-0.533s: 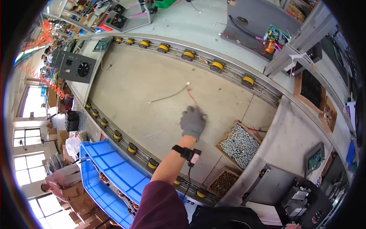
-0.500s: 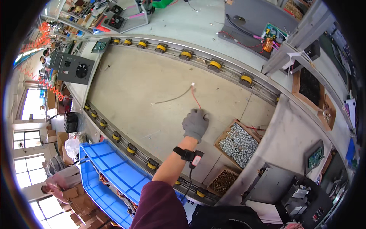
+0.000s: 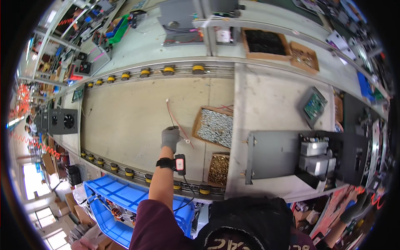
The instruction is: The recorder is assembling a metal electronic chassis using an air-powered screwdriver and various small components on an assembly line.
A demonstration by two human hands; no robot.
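The gloved left hand (image 3: 170,138) has its grip closed on a thin red-and-black cable (image 3: 174,119) lying on the bench (image 3: 125,121), at nine o'clock of a screw box (image 3: 214,127).

Gloved left hand (image 3: 170,138) gripping cables (image 3: 174,118), conveyor (image 3: 125,121)

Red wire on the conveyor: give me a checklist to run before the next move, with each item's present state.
1. Gloved left hand on the red wire: ok, fingers closed on its near end.
2. Wire's far end free: ok, white tip lies bare on the conveyor surface.
3. Wire clear of the cardboard box of silver screws: ok, it lies beside the box.
4. Wrist device cable clear of the yellow rollers: cannot tell.
5. Right hand ready: cannot tell, out of view.
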